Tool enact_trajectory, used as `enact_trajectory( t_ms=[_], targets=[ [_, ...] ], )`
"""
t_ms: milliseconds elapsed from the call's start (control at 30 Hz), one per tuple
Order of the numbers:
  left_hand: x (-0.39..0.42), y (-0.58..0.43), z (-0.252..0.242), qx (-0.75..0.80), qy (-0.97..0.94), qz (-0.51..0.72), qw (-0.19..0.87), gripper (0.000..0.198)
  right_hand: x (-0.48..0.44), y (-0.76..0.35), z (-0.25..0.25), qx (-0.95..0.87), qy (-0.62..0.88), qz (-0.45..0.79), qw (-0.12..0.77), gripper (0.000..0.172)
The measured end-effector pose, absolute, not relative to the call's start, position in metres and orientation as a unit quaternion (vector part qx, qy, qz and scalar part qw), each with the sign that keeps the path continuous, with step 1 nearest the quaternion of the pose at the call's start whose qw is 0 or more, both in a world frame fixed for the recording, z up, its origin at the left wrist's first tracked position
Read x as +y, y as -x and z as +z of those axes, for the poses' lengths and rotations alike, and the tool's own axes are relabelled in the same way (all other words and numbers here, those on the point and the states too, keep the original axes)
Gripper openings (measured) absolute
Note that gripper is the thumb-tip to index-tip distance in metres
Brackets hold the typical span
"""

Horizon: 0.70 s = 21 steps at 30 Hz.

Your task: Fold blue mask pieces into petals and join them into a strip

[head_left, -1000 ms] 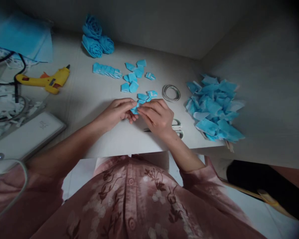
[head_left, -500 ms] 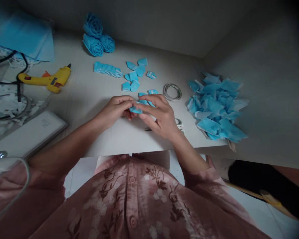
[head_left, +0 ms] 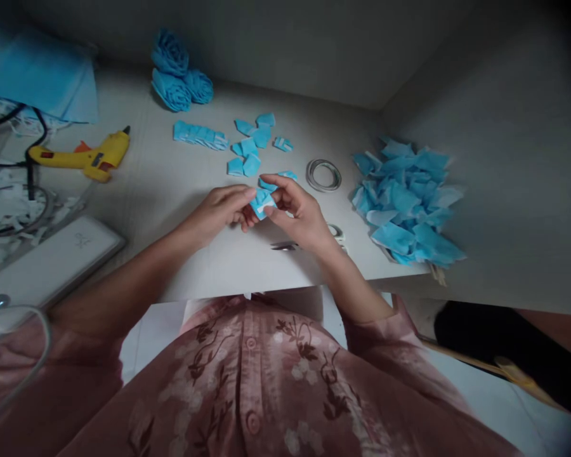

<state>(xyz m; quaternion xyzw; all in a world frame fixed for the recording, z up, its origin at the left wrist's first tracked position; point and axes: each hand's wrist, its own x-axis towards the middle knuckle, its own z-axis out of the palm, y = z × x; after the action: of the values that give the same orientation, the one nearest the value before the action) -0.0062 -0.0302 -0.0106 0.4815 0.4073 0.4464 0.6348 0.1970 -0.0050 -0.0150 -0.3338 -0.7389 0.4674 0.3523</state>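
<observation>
Both hands meet over the front middle part of the worktop (head_left: 209, 266), not far from its front edge, and between them is a small folded blue piece (head_left: 262, 200). The left hand (head_left: 231, 206) pinches this piece at its left side, with the thumb on top and the other fingers curled below. The right hand (head_left: 299, 212) is half spread: its thumb touches the lower right part of the piece, its forefinger is stretched above it, and the remaining fingers are partly hidden. A white strip on the piece runs slantwise, with one end toward the front left corner of the worktop and the other toward the back right. The piece itself looks almost as wide as tall, so I cannot tell its long axis with certainty. Under the right hand lie scissors (head_left: 284, 246), their blades pointing to the left edge, about parallel with the front edge; the handles are partly covered by the wrist. Toward the back edge are loose blue pieces (head_left: 261, 136), and left of them an overlapping blue row (head_left: 200, 135). A tape roll (head_left: 323, 188) lies flat just beyond the right hand, and nearer the right edge stands a bunch of pointed blue pieces (head_left: 409, 203).
</observation>
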Motion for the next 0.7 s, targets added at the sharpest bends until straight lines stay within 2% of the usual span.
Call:
enact_trajectory(
  t_ms=[133,333,500,700],
  targets=[
    [-0.029,0.007,-0.014,0.419,-0.513,0.432,0.613,0.029,-0.008,-0.193,-0.02,-0.691,0.353,0.5,0.385,0.068],
    [-0.029,0.007,-0.016,0.449,-0.499,0.456,0.585,0.021,-0.01,-0.196,-0.028,-0.673,0.353,0.514,0.397,0.063],
    [-0.03,0.006,-0.014,0.452,-0.485,0.451,0.598,0.023,-0.009,-0.197,-0.036,-0.716,0.371,0.446,0.387,0.06],
    [-0.029,0.007,-0.014,0.503,-0.485,0.459,0.548,0.019,-0.013,-0.216,-0.026,-0.756,0.406,0.345,0.381,0.051]
  ],
)
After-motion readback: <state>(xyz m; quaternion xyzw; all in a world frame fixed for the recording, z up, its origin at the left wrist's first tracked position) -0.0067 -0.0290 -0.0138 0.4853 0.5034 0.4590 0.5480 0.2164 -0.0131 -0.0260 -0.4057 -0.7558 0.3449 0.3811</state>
